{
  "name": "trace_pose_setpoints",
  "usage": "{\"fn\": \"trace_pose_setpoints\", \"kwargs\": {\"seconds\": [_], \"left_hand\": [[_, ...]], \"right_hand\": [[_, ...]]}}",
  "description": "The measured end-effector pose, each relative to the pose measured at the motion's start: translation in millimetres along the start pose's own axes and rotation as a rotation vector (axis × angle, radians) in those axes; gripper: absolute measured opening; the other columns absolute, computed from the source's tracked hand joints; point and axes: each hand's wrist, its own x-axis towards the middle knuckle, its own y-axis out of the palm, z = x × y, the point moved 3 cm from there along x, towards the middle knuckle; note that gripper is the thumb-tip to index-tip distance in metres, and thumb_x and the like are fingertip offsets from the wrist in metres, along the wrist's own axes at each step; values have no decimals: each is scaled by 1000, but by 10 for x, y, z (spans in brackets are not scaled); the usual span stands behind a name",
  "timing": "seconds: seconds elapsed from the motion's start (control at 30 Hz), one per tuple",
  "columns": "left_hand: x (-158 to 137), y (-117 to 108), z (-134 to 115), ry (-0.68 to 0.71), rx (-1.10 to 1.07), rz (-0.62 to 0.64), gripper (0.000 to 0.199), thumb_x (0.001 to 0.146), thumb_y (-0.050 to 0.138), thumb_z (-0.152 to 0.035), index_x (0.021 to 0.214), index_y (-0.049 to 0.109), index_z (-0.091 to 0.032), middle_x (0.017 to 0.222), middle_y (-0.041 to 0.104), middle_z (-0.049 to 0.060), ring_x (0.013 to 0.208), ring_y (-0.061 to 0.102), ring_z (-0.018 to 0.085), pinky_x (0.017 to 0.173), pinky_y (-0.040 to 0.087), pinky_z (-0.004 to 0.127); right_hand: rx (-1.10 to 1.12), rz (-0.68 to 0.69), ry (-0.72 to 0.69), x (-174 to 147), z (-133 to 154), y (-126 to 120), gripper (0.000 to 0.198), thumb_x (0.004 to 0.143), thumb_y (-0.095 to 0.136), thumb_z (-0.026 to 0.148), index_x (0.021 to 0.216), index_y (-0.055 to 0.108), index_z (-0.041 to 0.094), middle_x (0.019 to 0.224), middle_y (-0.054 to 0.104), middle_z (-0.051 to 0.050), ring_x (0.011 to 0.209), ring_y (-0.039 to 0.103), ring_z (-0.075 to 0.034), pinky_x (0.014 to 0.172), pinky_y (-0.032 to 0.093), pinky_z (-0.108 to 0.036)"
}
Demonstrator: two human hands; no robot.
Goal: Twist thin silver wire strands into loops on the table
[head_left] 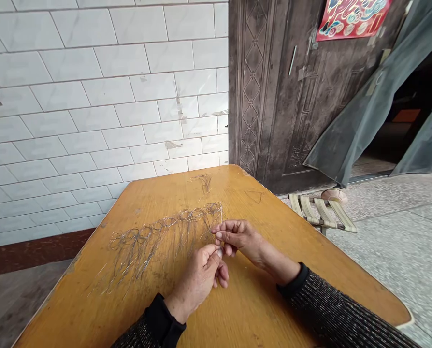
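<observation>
My left hand and my right hand are close together over the right end of a row of thin wire loops. The looped wires lie across the wooden table, with long loose ends trailing toward me. My right hand pinches a thin wire between thumb and forefinger, and the wire rises from the fingertips toward the last loop. The left hand's thumb and forefinger are pressed together just below, on what looks like the lower part of the same wire. The fingers mostly hide that part.
Several loose wires lie farther back on the table, and one bent wire is at the right. A white tiled wall borders the far left side. A strapped folding stool stands right of the table, before a dark door.
</observation>
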Motion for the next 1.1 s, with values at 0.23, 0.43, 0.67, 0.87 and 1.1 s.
{"fn": "trace_pose_setpoints", "kwargs": {"seconds": [0.23, 0.43, 0.67, 0.87, 1.1], "left_hand": [[19, -235, -114, 79, -45, -192, 35, 83, 46, -42, 104, 54, -15, 96, 58, 9, 79, 53, 15, 56, 41, 22], [57, -334, -145, 172, -268, -222, 34, 81, 50, -42, 102, 57, -16, 93, 57, 7, 79, 51, 15, 57, 43, 22], [65, -379, -165, 177, -287, -303, 28, 75, 60, -34, 91, 62, -12, 79, 55, 4, 66, 47, 10, 50, 36, 18], [52, -389, -182, 190, -237, -343, 24, 77, 56, -31, 87, 61, -11, 74, 56, 3, 63, 51, 10, 50, 37, 19], [59, -447, -178, 257, -25, -413, 21, 78, 55, -30, 87, 63, -13, 71, 59, 2, 62, 54, 11, 52, 40, 20]], "right_hand": [[-207, 142, -12, -55, 18, 93, 34, 72, 60, 44, 61, 56, 12, 52, 53, 4, 35, 44, -2, 37, 33, -15], [-272, 340, 69, -121, -68, 162, 29, 78, 55, 40, 77, 62, 11, 58, 56, 3, 35, 44, -2, 37, 33, -15], [-284, 353, 147, -143, -94, 210, 27, 78, 54, 38, 80, 62, 12, 57, 56, 3, 34, 44, -2, 36, 33, -15], [-325, 346, 125, -114, -145, 173, 26, 80, 52, 37, 79, 61, 12, 55, 56, 4, 34, 42, -2, 36, 32, -15], [-360, 331, 131, -114, -144, 162, 26, 81, 49, 35, 82, 62, 12, 51, 54, 5, 31, 39, -2, 34, 28, -15]]}}
